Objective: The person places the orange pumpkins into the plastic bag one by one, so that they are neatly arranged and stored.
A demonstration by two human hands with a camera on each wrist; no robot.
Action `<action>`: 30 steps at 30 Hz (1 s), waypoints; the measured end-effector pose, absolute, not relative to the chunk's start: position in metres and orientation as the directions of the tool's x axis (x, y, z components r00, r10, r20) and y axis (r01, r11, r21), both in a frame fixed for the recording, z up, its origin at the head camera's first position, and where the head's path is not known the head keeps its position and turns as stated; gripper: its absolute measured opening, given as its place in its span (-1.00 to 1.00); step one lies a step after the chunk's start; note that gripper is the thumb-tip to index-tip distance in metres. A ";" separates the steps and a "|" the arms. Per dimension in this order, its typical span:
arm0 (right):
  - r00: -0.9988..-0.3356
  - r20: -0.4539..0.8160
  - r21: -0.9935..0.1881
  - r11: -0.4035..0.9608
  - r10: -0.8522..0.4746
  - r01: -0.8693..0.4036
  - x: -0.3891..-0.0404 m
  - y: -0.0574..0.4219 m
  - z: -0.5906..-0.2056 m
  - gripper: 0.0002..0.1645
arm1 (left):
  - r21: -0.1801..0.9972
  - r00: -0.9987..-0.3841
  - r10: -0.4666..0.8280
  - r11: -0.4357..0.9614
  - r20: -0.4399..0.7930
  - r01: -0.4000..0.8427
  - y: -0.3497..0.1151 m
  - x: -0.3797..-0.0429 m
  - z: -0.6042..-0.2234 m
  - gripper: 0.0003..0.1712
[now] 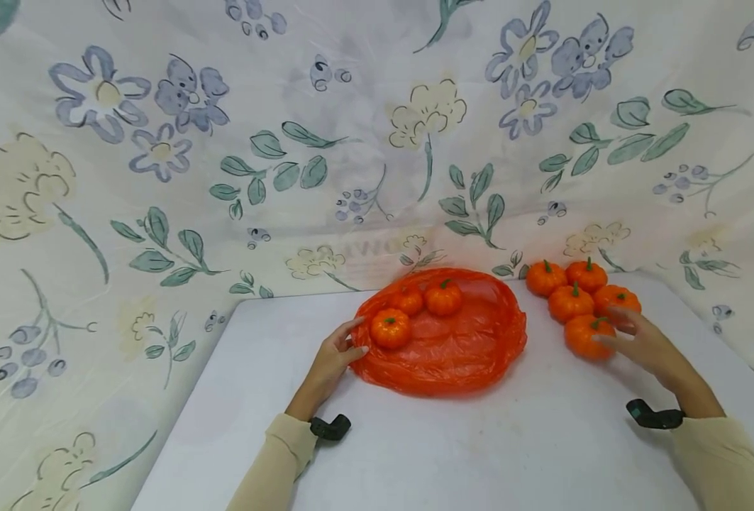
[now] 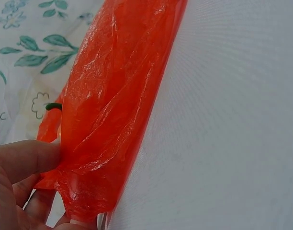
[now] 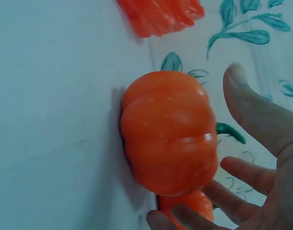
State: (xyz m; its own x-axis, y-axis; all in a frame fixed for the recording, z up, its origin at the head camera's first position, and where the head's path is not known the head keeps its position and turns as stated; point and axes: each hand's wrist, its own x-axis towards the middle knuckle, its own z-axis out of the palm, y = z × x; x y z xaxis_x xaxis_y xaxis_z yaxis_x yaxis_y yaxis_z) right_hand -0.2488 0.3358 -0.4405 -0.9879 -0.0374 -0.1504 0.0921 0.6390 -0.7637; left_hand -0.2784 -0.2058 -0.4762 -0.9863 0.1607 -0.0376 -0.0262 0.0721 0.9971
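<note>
A red plastic bag (image 1: 459, 355) lies spread wide on the table with three small orange toy pumpkins (image 1: 391, 328) inside its left part. My left hand (image 1: 333, 362) pinches the bag's left rim; the left wrist view has the thumb (image 2: 34, 157) on one side of the red film and fingers behind it. To the right of the bag, my right hand (image 1: 647, 348) reaches over the nearest pumpkin (image 1: 589, 336) of a cluster. Seen in the right wrist view, its thumb and fingers are spread around that pumpkin (image 3: 169, 134), not closed on it.
Behind the nearest pumpkin sit several more orange pumpkins (image 1: 571, 304) with green stems, close together. The white table (image 1: 453, 454) meets a flower-printed cloth (image 1: 364, 142) at its back and sides. Dark wrist bands (image 1: 655, 415) with cameras are on both arms.
</note>
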 end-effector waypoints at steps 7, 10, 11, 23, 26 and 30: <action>-0.982 -0.169 -0.764 0.640 -0.078 0.081 -0.250 0.339 -0.456 0.14 | 0.996 -0.987 0.150 0.075 -0.060 -0.049 -0.204 -0.276 -0.478 -0.30; -0.980 -0.187 -0.748 0.657 -0.074 0.093 -0.249 0.342 -0.457 0.12 | 0.996 -0.984 0.172 0.075 -0.052 -0.039 -0.205 -0.277 -0.478 -0.30; -0.979 -0.189 -0.744 0.662 -0.073 0.094 -0.249 0.342 -0.456 0.11 | 0.997 -0.983 0.178 0.076 -0.046 -0.033 -0.205 -0.277 -0.478 -0.31; -0.976 -0.204 -0.692 0.716 -0.075 0.090 -0.248 0.343 -0.448 0.16 | 0.995 -0.985 0.164 0.094 -0.051 -0.035 -0.206 -0.278 -0.479 -0.31; -0.981 -0.180 -0.696 0.715 -0.078 0.071 -0.246 0.343 -0.444 0.12 | 0.995 -0.985 0.166 0.095 -0.052 -0.036 -0.205 -0.278 -0.478 -0.31; -0.986 -0.140 -0.703 0.710 -0.093 0.033 -0.247 0.338 -0.437 0.10 | 0.995 -0.988 0.146 0.091 -0.049 -0.036 -0.206 -0.277 -0.476 -0.31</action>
State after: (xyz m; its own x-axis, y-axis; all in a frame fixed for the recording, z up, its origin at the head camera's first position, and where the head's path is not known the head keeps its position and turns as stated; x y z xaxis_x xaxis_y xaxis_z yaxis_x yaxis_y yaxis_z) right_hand -0.2467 0.3376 -0.4370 -0.9858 -0.0931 -0.1397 0.0326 0.7102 -0.7032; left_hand -0.2772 -0.2058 -0.4765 -0.9881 0.1460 -0.0487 -0.0356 0.0909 0.9952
